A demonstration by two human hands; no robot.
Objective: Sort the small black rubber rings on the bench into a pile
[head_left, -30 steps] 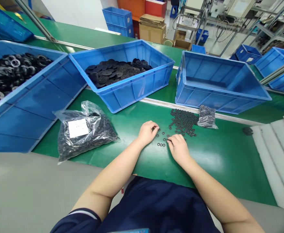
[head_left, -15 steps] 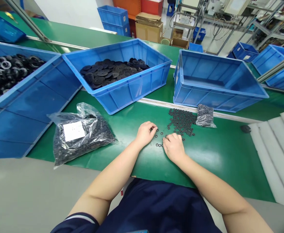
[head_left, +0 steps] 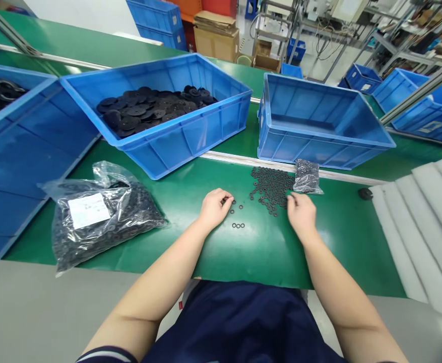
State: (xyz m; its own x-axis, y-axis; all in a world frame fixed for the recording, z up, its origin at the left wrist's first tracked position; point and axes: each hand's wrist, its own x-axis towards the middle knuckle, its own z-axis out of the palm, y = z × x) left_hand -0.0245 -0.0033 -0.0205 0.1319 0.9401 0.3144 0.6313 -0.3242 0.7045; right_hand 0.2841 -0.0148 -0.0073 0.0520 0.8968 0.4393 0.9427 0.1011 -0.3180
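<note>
On the green table [head_left: 251, 257], a pile of small black rings [head_left: 271, 186] is spread out. My right hand [head_left: 303, 212] is at the pile's right edge, fingers curled together; what they hold, if anything, is too small to name. My left hand [head_left: 215, 207] rests left of the pile, its fingertips closed beside a few loose rings; anything between them is hidden. Three rings [head_left: 238, 226] lie in a short row between the hands, nearer the front edge. A small clear bag of black parts [head_left: 307, 176] touches the pile's right side.
A large clear bag with a white label [head_left: 100, 222] lies at left. Behind stand a blue bin of black discs [head_left: 190, 133], a blue bin [head_left: 322, 146] with nothing visible inside, and another [head_left: 27, 151] at far left. White foam sheets [head_left: 425, 222] are at right.
My right hand has moved right and away from the row of rings to the pile's right edge. My left hand keeps its place by the loose rings. The view has shifted slightly.
</note>
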